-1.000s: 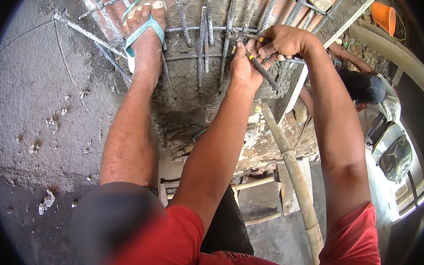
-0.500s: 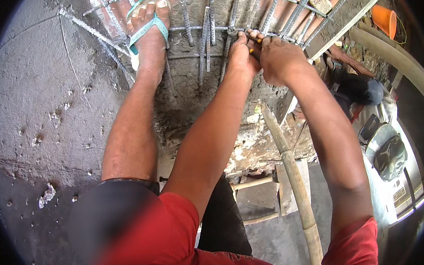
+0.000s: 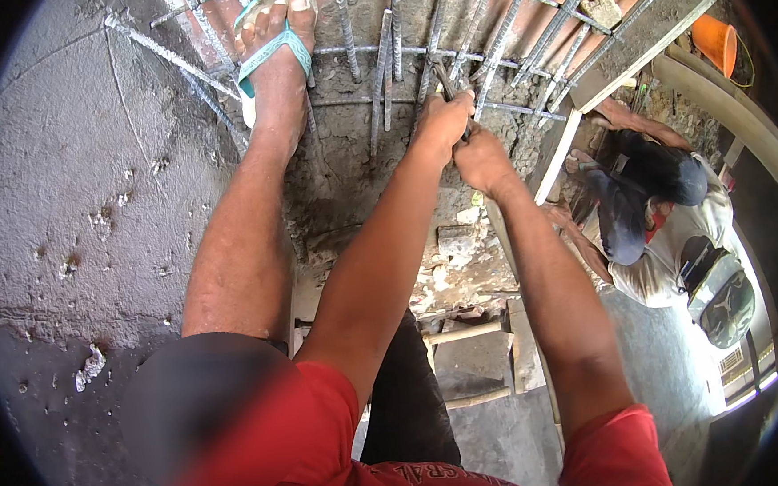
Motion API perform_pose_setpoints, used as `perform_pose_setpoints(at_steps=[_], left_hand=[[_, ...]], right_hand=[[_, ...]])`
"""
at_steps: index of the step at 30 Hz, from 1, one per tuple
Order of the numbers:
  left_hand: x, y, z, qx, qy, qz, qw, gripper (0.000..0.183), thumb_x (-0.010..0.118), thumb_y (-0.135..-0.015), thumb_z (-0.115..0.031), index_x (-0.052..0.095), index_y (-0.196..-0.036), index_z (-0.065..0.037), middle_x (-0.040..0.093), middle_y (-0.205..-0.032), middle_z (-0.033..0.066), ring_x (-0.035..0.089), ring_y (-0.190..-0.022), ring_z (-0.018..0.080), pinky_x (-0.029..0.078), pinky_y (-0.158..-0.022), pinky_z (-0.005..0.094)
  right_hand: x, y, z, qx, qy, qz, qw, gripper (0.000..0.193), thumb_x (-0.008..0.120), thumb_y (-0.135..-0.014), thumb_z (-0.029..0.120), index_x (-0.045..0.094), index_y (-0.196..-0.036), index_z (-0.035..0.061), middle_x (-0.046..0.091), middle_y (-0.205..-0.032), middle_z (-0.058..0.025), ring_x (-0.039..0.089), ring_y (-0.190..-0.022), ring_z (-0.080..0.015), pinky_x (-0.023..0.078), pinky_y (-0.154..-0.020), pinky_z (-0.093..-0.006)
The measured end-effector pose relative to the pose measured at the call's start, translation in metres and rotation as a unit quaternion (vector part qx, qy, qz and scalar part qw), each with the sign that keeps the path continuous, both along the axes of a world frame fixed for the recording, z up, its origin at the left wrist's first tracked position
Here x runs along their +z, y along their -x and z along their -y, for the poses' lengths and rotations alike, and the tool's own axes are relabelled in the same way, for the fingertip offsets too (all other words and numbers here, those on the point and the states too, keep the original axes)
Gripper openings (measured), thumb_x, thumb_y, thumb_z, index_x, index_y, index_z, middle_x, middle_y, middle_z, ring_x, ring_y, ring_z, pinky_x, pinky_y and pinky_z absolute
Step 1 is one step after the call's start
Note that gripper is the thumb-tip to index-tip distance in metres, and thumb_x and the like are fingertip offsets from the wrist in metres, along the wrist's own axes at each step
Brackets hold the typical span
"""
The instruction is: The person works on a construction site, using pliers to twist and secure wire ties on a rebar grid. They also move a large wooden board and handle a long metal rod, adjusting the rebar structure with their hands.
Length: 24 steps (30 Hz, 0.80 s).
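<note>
While rough grey concrete (image 3: 65, 191) occupies the left side, we record a wide grid of ribbed grey steel bars (image 3: 431, 51) crossing the top. At right we observe a co-worker in a cream shirt (image 3: 712, 210), bent over. We note a bare leg (image 3: 236, 226) whose foot wears a flat sandal with teal straps (image 3: 262, 59), near the bars. Below the grid's middle, we find the left hand (image 3: 446, 122) with fingers curled around a slender dark hand tool (image 3: 443, 81), and the right hand (image 3: 484, 159) closed about its lower end. We place the tool's upper end at the bars; whether it touches one, we cannot tell. Smallest, we log a pale rough stone (image 3: 604, 13) upon the grid.
</note>
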<state>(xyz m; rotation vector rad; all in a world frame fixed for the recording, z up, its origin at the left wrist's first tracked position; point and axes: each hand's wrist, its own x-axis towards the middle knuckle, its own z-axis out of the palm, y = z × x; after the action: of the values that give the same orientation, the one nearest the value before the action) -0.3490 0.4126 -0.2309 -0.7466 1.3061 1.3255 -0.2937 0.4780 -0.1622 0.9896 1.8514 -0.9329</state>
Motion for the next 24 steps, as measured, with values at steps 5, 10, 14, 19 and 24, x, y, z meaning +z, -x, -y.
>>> perform_pose_setpoints(at_steps=[5,10,14,19,24], left_hand=[[-0.016,-0.002,0.010,0.004,-0.107,-0.023,0.994,0.037,0.071,-0.095,-0.030,0.061,-0.113,0.001,0.069,-0.100,0.0118,0.065,-0.084,0.0182,0.054,-0.076,0.0327],[-0.012,0.023,0.013,0.127,-0.248,0.178,0.944,0.058,0.069,-0.096,-0.044,0.057,-0.129,0.002,0.071,-0.110,0.0136,0.069,-0.098,0.0215,0.057,-0.082,0.0379],[-0.038,0.020,-0.010,0.251,-0.243,0.209,0.913,0.038,0.061,-0.101,-0.045,0.054,-0.095,-0.008,0.058,-0.074,0.0066,0.055,-0.061,0.0184,0.055,-0.059,0.0402],[-0.006,0.025,-0.068,0.380,-0.040,0.158,0.911,0.039,0.061,-0.102,-0.041,0.051,-0.094,-0.005,0.049,-0.070,0.0054,0.050,-0.054,0.0184,0.050,-0.050,0.0371],[-0.001,0.024,-0.025,0.158,-0.064,0.121,0.978,0.035,0.077,-0.090,-0.035,0.059,-0.096,-0.005,0.058,-0.077,0.0049,0.059,-0.064,0.0199,0.055,-0.061,0.0385]], right_hand=[[-0.009,-0.010,0.001,-0.080,0.018,-0.024,0.996,0.043,0.055,-0.093,0.023,0.056,-0.124,-0.0067,0.063,-0.115,-0.0298,0.059,-0.110,-0.0432,0.047,-0.095,-0.0463],[-0.019,-0.024,-0.015,-0.445,0.341,0.021,0.828,0.033,0.066,-0.099,0.033,0.059,-0.098,0.0011,0.060,-0.074,-0.0041,0.056,-0.058,-0.0147,0.047,-0.052,-0.0310],[0.029,0.022,-0.055,-0.251,0.308,0.161,0.904,0.046,0.084,-0.083,0.037,0.063,-0.103,0.0013,0.071,-0.087,-0.0109,0.072,-0.073,-0.0258,0.059,-0.069,-0.0403],[0.014,0.012,-0.027,0.311,-0.336,-0.012,0.889,0.035,0.058,-0.095,0.026,0.062,-0.114,-0.0032,0.072,-0.105,-0.0209,0.073,-0.098,-0.0284,0.057,-0.083,-0.0404],[0.002,0.005,-0.053,-0.223,0.245,0.127,0.935,0.026,0.078,-0.088,0.026,0.067,-0.087,0.0026,0.066,-0.073,-0.0049,0.065,-0.059,-0.0202,0.055,-0.057,-0.0322]])
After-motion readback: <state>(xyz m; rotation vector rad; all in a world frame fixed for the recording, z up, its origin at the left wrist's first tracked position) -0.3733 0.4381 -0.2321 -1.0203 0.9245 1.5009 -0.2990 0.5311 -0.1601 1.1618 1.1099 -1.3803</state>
